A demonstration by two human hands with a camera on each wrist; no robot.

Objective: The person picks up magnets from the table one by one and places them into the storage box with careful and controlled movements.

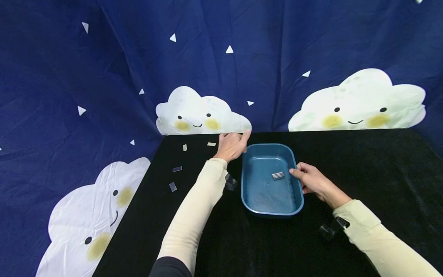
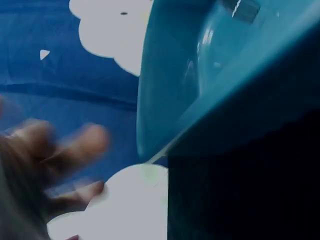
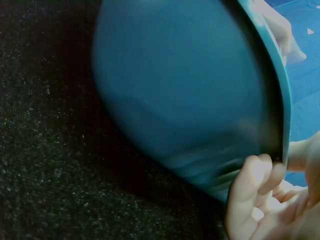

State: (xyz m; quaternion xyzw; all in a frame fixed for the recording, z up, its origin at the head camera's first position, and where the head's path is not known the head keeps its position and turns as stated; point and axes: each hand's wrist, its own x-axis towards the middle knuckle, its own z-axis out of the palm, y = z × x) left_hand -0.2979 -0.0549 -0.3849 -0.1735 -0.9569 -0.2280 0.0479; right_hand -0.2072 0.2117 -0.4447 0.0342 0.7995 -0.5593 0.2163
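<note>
A blue rectangular plastic basin (image 1: 268,200) stands on the black table, and my right hand (image 1: 313,181) grips its right rim. The thumb lies over the inside of the rim while the fingers (image 3: 245,192) are curled against the outer wall. Inside the basin lies a small bundle of silvery strips (image 1: 278,176). My left hand (image 1: 231,146) is by the basin's far left corner, its fingers loosely spread and holding nothing. In the left wrist view those fingers (image 2: 80,150) are blurred and apart from the basin wall (image 2: 165,85).
Left of my left arm lie two small clear pieces (image 1: 177,169) and two small pale pieces (image 1: 211,144). The black tabletop (image 1: 363,173) runs back to a dark blue curtain (image 1: 207,57) with white clouds and triangles.
</note>
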